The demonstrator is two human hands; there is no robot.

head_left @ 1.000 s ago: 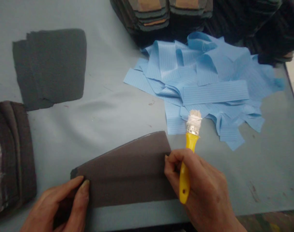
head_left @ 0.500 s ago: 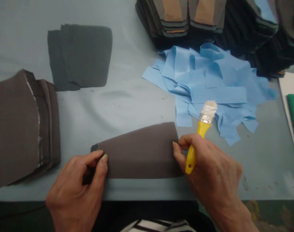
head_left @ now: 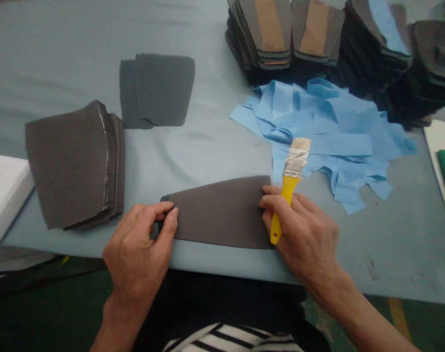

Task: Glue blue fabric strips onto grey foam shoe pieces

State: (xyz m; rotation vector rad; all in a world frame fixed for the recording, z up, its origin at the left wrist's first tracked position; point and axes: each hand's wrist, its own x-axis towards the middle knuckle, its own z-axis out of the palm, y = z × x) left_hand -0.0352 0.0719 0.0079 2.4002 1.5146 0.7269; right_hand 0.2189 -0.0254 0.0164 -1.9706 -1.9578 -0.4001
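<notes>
My left hand (head_left: 136, 244) pinches the narrow end of a dark grey tapered foam panel (head_left: 222, 212), which lies flat on the grey-blue table cover (head_left: 207, 161) by the near edge. My right hand (head_left: 303, 239) grips a yellow-handled bristle brush (head_left: 285, 195), fingers curled round it and pressing the panel's wide end. Beside me: a squared stack of grey foam panels (head_left: 74, 166), left; tall dark stacks (head_left: 281, 34), far side; loose blue ribbed paper strips (head_left: 339, 142) between. Can't count the pieces.
</notes>
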